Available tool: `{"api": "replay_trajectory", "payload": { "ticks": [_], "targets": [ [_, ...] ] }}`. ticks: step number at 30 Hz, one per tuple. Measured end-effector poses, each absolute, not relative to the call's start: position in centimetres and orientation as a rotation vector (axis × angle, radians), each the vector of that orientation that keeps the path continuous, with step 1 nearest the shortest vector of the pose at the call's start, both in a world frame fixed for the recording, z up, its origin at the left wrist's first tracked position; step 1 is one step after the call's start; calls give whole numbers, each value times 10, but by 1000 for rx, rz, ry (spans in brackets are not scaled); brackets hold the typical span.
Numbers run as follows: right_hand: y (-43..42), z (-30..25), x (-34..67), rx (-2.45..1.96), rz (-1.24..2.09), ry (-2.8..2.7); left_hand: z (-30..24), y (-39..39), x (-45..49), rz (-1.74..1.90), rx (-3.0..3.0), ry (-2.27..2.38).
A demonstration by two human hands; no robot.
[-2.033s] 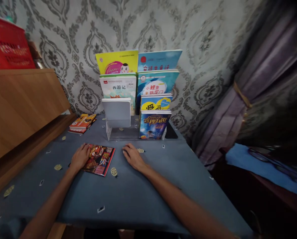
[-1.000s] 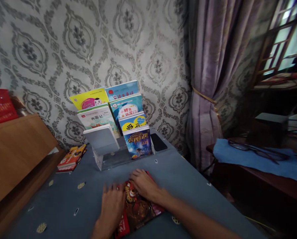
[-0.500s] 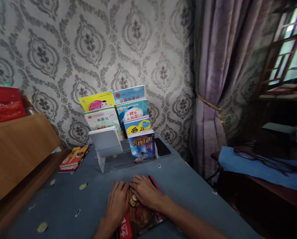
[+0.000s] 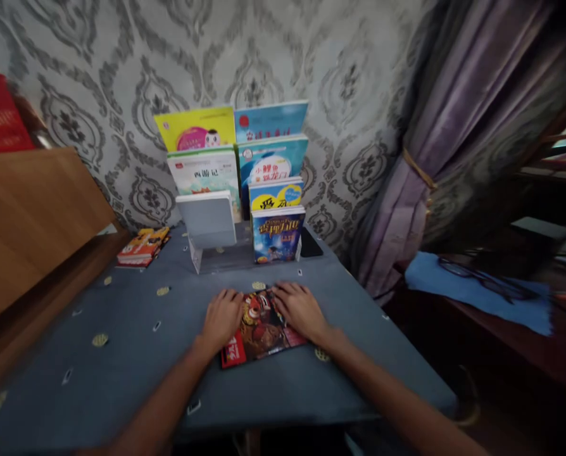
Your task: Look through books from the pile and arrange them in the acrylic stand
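Observation:
A red comic book [image 4: 259, 332] lies flat on the blue-grey tablecloth [image 4: 121, 354]. My left hand [image 4: 221, 320] rests on the book's left edge with its fingers lying flat. My right hand [image 4: 299, 309] lies on the book's right side, fingers stretched forward. Behind the book a clear stepped book stand [image 4: 202, 256] holds several upright books, the front one a dark blue book [image 4: 277, 234]. A grey book [image 4: 207, 218] stands in the stand's left front slot.
A small stack of orange books [image 4: 140, 247] lies at the table's back left. A wooden headboard [image 4: 31, 215] lines the left side. A dark phone [image 4: 310, 244] lies right of the stand. Purple curtain [image 4: 435, 158] and a blue cloth [image 4: 473, 288] are to the right.
The comic book moved from the table's left to the middle in front of the stand. Both hands came onto it. The camera swung right, then back down and left.

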State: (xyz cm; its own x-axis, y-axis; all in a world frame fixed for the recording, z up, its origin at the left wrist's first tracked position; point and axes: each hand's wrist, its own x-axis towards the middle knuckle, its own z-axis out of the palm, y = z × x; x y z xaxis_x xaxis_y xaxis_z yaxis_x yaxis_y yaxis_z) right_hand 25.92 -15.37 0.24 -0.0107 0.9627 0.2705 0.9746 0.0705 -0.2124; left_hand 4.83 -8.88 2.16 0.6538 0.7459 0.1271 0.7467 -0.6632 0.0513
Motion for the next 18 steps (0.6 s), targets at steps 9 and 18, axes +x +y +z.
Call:
{"api": "replay_trajectory", "payload": {
  "ticks": [9,18],
  "targets": [
    [-153,1,254,-2058,-11,-1926,17,-80,38,-272,-2902,-1270],
    [-157,6,248,-2212,-180,-1914,24,-82,32,-182,-2861,-1332]
  ]
}}
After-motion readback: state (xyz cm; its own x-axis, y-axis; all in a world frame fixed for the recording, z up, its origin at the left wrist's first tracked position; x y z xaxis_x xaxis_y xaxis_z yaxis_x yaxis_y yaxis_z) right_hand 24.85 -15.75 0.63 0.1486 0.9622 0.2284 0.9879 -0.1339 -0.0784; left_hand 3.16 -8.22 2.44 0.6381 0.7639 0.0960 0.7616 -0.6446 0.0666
